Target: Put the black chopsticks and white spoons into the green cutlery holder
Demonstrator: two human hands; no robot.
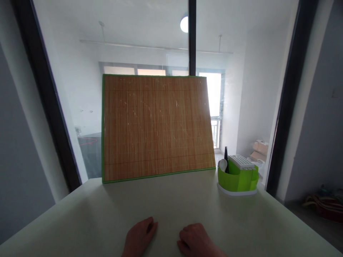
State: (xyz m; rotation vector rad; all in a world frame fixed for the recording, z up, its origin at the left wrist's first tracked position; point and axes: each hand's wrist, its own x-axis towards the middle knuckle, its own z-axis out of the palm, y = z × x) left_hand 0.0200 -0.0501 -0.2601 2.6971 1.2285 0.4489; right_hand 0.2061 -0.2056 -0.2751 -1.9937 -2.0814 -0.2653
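My left hand rests on the white table near its front edge, fingers curled in loosely and the thumb against them. No object shows in it. To its right, my right hand lies on the table as a closed fist, with nothing seen in it. A short stretch of tabletop separates the two hands. Beyond them a brown bamboo mat with green edging stands upright, leaning back at the far side of the table.
At the table's back right stands a green utensil caddy with a white slatted top, holding a white spoon and a black utensil. Behind the table is a glass partition with dark frames. Red items lie on the floor at right.
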